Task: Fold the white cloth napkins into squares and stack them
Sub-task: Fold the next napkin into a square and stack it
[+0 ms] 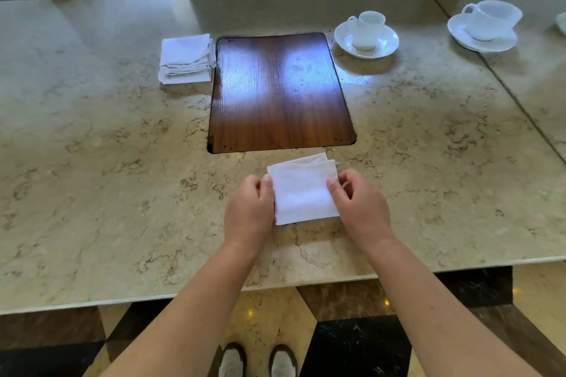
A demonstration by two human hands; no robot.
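Note:
A white cloth napkin (301, 190), folded into a rough square, lies on the marble table (92, 147) just below the dark wooden inset panel. My left hand (249, 211) pinches its left edge with thumb on top. On the other side, my right hand (356, 205) pinches the right edge the same way. A stack of folded white napkins (186, 58) sits at the far left of the wooden panel, apart from both hands.
The wooden inset panel (280, 92) fills the table's middle. A white cup on a saucer (366, 35) stands at its back right corner; a mirror wall to the right repeats it. The table's front edge runs just below my forearms.

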